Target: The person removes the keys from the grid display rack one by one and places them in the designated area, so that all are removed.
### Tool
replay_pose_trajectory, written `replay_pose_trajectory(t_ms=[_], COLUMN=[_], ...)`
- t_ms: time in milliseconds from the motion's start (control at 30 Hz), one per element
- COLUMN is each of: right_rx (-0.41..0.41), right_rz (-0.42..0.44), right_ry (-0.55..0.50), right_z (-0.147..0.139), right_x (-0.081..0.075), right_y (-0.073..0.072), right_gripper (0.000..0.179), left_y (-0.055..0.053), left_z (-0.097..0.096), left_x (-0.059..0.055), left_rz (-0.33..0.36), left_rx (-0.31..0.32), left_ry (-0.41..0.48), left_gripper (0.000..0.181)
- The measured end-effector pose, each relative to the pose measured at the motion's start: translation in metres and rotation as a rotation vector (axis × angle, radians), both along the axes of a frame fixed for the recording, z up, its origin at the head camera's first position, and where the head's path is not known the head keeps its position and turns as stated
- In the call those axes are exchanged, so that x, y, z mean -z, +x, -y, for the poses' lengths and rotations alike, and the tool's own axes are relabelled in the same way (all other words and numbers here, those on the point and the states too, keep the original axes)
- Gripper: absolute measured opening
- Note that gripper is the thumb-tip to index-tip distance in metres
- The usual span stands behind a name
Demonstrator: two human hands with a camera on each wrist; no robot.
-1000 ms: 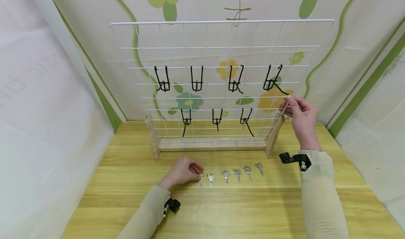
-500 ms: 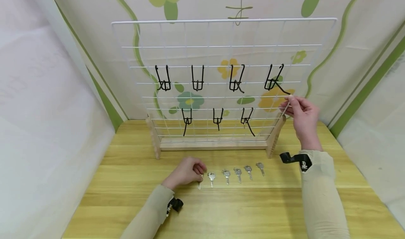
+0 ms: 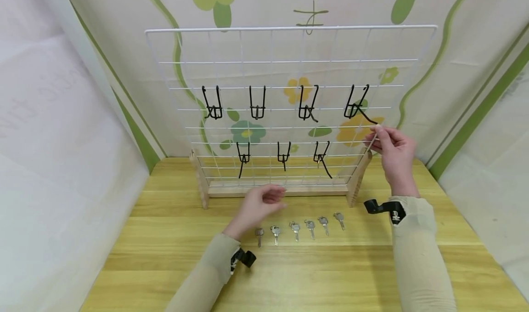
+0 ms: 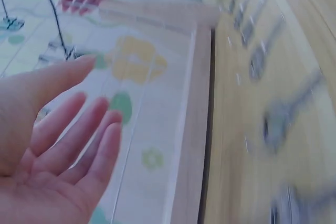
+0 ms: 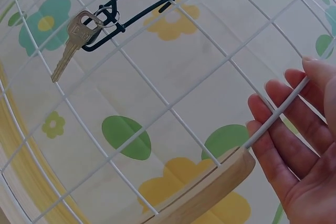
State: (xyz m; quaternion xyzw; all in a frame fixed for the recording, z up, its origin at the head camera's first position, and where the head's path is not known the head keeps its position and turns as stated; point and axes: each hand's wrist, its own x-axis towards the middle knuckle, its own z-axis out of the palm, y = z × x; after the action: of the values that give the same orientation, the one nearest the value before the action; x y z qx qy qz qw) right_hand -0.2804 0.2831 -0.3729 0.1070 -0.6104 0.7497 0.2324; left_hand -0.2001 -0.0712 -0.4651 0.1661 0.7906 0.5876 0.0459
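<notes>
My left hand (image 3: 260,204) is in the air just in front of the rack's wooden base bar (image 3: 272,191). In the left wrist view the fingers (image 4: 86,145) are spread loosely with nothing between them. The right hand (image 3: 396,156) grips the right edge of the white wire grid (image 3: 289,28), thumb in front and fingers behind. A row of several silver keys, with the leftmost key (image 3: 259,234) below my left wrist, lies on the table. Another key (image 5: 79,38) hangs by its ring from the lower right black hook (image 3: 321,156).
Black wire hooks sit in two rows on the grid, among them an upper right hook (image 3: 356,105) and a lower left hook (image 3: 244,156). Wooden feet (image 3: 357,178) carry the grid on the wood-grain table (image 3: 314,275). Flowered cloth (image 3: 115,64) stands behind.
My left hand has left the leftmost key on the table and risen forward and to the right, its fingers loosening. The right hand keeps its hold on the grid's edge.
</notes>
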Motion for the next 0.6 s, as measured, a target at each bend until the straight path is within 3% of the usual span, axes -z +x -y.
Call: replay_pose_trajectory(t_ms=[100,267,367,467,600], right_rx=[-0.001,-0.004,-0.003,-0.004,-0.001], right_rz=[0.003,0.01,0.01,0.014,0.02], right_ry=[-0.003,0.013,0.025,0.025,0.029], right_z=[0.0,0.0,0.001,0.001,0.0], right_x=[-0.001,-0.001,0.0,-0.001,-0.002], right_y=[0.001,0.001,0.001,0.001,0.002], right_gripper=[0.043,0.043,0.042,0.042,0.045], left_y=[-0.007,-0.018,-0.025,-0.031,-0.037], left_z=[-0.025,-0.06,-0.076,-0.088,-0.098], left_x=[-0.008,-0.016,-0.019,-0.024,-0.029], left_rz=[-0.015,0.023,0.032,0.028,0.006], left_rx=[-0.049,-0.179,-0.216,-0.233,-0.248], left_ry=[0.089,0.265,0.364,0.408,0.361], left_gripper=[0.039,0.036,0.036,0.036,0.033])
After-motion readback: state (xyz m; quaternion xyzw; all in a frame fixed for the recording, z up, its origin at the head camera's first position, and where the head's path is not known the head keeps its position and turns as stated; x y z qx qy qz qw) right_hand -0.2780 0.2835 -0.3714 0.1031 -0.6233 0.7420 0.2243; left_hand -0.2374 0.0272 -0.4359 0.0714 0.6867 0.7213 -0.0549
